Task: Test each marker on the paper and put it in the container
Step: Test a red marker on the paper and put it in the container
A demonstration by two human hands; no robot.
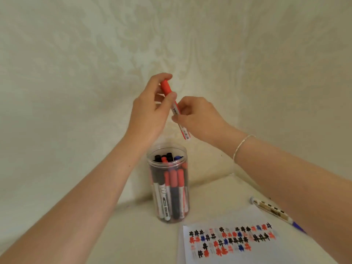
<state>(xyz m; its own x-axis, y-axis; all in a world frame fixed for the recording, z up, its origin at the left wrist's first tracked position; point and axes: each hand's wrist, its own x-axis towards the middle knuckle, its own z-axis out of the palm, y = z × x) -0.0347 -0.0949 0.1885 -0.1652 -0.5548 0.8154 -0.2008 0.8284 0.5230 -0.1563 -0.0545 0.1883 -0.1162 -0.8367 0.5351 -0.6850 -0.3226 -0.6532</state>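
Above the container (168,185), our left hand (150,111) pinches the red marker's (176,109) cap while our right hand (198,119) grips its barrel; the paper (238,252) lies right of the container.

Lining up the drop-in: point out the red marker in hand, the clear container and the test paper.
red marker (166,87): head view, on its red cap.
clear container (167,187): head view, on its front wall.
test paper (257,256): head view, bare area below the marks.

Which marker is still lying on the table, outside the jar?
The blue-capped marker lying by the paper, partly under the right forearm. The red marker is held in both hands above the jar; all the others stand inside it.
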